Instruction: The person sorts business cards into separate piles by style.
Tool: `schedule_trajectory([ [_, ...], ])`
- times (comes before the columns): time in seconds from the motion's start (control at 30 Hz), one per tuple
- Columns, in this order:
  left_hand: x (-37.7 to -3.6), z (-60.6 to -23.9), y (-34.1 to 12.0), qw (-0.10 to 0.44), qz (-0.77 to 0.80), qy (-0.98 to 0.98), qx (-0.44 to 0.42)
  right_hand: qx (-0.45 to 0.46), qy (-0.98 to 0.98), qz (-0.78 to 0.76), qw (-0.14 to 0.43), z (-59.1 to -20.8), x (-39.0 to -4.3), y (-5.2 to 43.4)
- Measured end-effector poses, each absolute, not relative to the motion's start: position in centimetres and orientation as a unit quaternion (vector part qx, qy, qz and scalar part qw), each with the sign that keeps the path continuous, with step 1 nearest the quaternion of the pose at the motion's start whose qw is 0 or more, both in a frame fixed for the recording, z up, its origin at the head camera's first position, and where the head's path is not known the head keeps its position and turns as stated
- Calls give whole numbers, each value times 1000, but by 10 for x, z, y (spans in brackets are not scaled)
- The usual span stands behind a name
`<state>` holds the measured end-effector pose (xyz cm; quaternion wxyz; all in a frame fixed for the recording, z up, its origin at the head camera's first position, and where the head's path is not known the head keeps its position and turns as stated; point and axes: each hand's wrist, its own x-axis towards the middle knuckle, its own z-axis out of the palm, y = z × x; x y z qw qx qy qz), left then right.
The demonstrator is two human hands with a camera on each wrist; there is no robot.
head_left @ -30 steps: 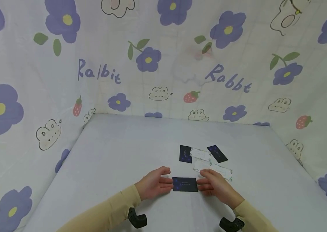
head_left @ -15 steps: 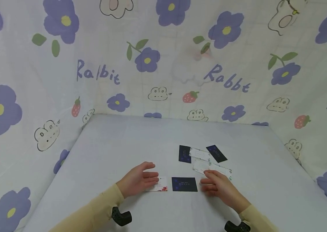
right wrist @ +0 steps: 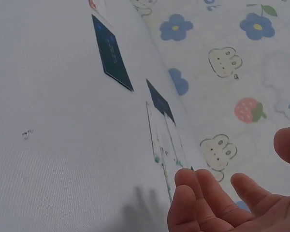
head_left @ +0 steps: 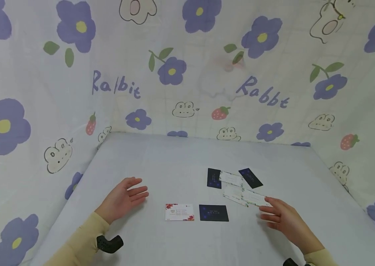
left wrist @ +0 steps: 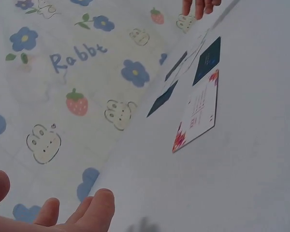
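Head view: wall cloth (head_left: 187, 85) reads "Rabbit".

Paper cards on a matt cloth-covered table

The table (head_left: 161, 166) wears a pale, matt cloth with a fine weave. Near its front edge lie a white card (head_left: 179, 212) of smooth printed paper with red flowers and, just beside it, a dark card (head_left: 213, 213), matt navy. Toward the right edge, the pale cards (head_left: 244, 195) look like thin paper with a faint sheen. The curtain (head_left: 187, 74) behind is soft, matt printed fabric. Both sleeves (head_left: 78, 245) look like smooth knit cloth.
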<state>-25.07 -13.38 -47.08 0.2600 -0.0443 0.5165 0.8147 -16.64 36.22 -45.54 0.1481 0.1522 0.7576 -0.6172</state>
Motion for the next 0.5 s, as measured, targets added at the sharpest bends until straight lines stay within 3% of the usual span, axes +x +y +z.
schedule_trajectory([
  [0.5,-257,-475,-152,245,826,505,-54,194,737,-633,139,-455,-163,384],
])
